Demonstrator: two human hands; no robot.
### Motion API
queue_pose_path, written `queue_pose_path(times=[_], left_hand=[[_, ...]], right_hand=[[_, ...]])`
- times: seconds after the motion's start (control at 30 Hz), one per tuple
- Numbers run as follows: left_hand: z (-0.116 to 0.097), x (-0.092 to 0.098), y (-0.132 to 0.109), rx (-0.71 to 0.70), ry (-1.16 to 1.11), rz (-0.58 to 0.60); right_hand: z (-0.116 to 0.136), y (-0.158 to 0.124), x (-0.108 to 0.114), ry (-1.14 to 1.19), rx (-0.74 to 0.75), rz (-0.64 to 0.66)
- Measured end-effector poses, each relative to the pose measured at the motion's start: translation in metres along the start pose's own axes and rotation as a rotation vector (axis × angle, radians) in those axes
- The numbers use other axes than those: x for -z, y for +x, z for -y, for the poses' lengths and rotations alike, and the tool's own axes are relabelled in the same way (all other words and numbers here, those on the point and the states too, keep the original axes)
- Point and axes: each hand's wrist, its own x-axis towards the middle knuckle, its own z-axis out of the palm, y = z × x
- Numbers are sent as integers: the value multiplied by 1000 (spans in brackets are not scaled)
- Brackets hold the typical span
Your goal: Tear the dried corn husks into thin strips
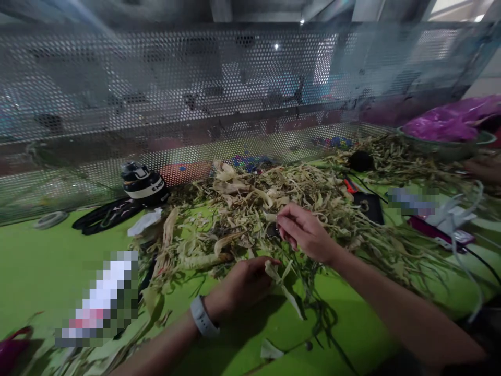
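Observation:
My left hand, with a pale watch on its wrist, is closed in a pinch on a pale, dry leaf strip that hangs down from the fingertips. Above it and to the right, my right hand is closed too, thumb and fingers pressed together. Whatever it may hold is too small to make out; a dark spot shows beside its fingertips. Both hands are over the near edge of a heap of dried leaves and stems. Thin green stems lie below my right hand.
The heap covers much of a green table before a perforated metal screen. A black bottle and coiled black strap stand left. Right are a dark phone, cables, another person's hand and a bowl with a purple bag.

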Motion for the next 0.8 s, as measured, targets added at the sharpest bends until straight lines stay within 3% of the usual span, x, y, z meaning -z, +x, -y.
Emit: queue_pose_path(times=[0.13,0.27,0.33,0.43,0.53,0.63,0.8], left_hand=[[-7,7,-3,22,-94,120],[0,1,-1,25,-92,201],[5,-4,4,21,-132,135],[6,-6,14,47,-366,-9],[-1,-1,22,82,-576,-154],[-9,4,26,23,-691,-295],[-13,4,28,31,-867,-397]], right_hand=[[-2,0,1,-1,-8,2],[-4,1,0,-5,-26,-4],[-4,1,0,-2,-34,-4],[-2,0,0,-4,-21,-30],[2,-4,-1,-24,6,-56],[3,-6,-5,-41,-17,-36],[-6,-4,-10,-76,-82,23]])
